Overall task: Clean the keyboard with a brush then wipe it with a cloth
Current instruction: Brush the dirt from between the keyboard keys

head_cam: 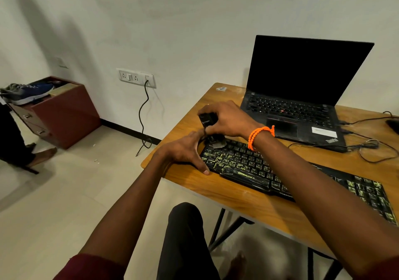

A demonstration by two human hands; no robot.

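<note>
Right hand [226, 118] in a closed grip around a black brush [207, 120], its bristles [218, 144] touching the far left corner of the keyboard [259, 167]. Left hand [183, 150] with fingers spread and relaxed, resting on the keyboard's left end. The keyboard lies on the wooden surface [248, 206], just before an open laptop [302, 98].
</note>
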